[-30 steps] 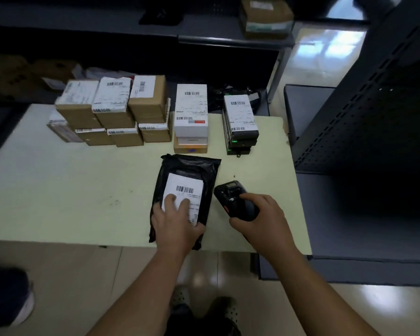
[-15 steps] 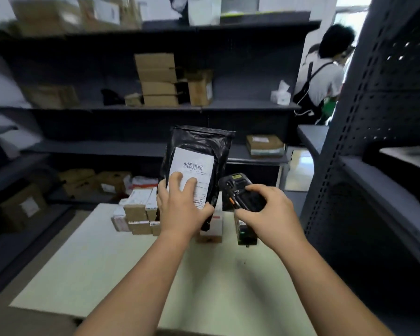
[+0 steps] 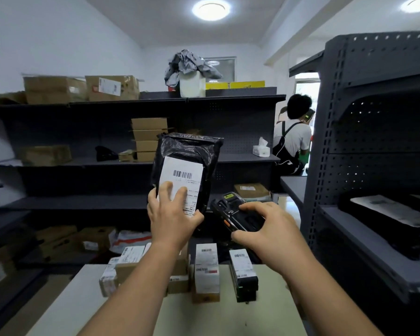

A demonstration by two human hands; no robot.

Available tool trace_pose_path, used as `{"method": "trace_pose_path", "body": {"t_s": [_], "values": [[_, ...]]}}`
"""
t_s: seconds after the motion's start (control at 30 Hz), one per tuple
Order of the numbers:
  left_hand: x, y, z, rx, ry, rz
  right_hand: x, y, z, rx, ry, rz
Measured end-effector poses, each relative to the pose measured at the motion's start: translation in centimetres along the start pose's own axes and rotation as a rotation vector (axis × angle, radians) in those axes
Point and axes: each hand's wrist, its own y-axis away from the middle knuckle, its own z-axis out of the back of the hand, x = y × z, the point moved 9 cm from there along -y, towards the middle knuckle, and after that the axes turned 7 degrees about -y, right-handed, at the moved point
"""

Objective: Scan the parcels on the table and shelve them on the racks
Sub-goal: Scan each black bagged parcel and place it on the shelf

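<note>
My left hand (image 3: pixel 171 215) holds a black plastic parcel (image 3: pixel 192 151) upright in front of me, fingers over the lower part of its white barcode label (image 3: pixel 183 177). My right hand (image 3: pixel 264 231) grips a black handheld scanner (image 3: pixel 230 209) just to the right of the parcel and a little below it. Both are lifted well above the pale green table (image 3: pixel 204 316). Several boxed parcels (image 3: pixel 206 270) with white labels stand in a row at the table's far edge. A dark rack (image 3: pixel 131 202) with several shelves runs across the back.
A second grey rack (image 3: pixel 364 166) stands close on my right, with a dark flat package (image 3: pixel 388 214) on its shelf. A person (image 3: pixel 292 139) in a white top stands at the back right beside the rack. Cardboard boxes (image 3: pixel 148 139) sit on the back shelves.
My left hand lifted the black parcel off the table to chest height, and my right hand raised the scanner beside it. My view tilted up from the table to the racks.
</note>
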Motion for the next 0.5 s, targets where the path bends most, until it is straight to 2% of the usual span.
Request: {"method": "trace_pose_path", "body": {"t_s": [0.27, 0.5], "values": [[1.2, -1.3, -0.6, -0.022, -0.040, 0.027, 1.7, -0.5, -0.2, 0.075, 0.183, 0.034], [0.5, -3.2, -0.9, -0.058, -0.042, 0.028, 2.0, -1.2, 0.7, 0.108, 0.178, 0.017]]}}
